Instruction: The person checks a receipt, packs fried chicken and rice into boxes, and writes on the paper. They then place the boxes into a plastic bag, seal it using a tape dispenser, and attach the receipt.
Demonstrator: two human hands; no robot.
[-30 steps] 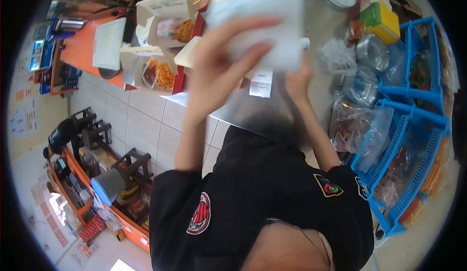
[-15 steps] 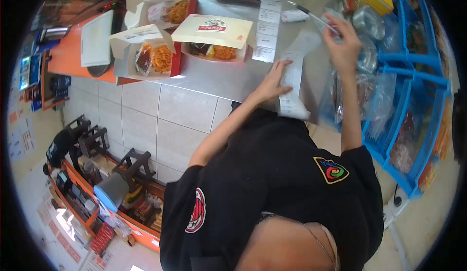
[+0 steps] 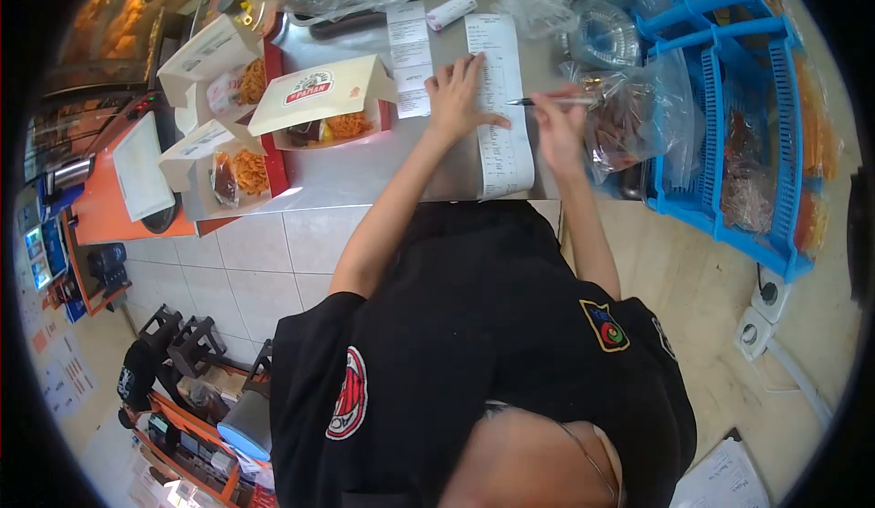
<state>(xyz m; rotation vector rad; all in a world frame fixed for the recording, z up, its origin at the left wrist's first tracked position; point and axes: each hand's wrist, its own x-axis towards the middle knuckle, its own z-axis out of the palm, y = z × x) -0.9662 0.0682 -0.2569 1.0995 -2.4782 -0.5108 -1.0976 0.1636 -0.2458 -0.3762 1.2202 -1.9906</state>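
Observation:
A long printed receipt (image 3: 504,154) lies on the metal counter in front of me. My left hand (image 3: 458,100) rests on its left edge, fingers spread and thumb reaching across the paper. My right hand (image 3: 560,133) grips a pen (image 3: 523,102), whose dark tip points left over the middle of the receipt. A shorter receipt (image 3: 409,61) lies just left of it, with a small paper roll (image 3: 451,10) behind.
Three open boxes of fried food stand at the left, the middle one (image 3: 324,98) nearest me. Clear plastic bags (image 3: 629,125) and round plastic containers (image 3: 602,39) sit to the right. Blue baskets (image 3: 711,134) line the right side. An orange surface (image 3: 109,198) extends at far left.
My right hand has brought the pen down from above to the receipt. The receipt, curled before, now lies flatter, and my left hand is spread higher along it. The view has shifted.

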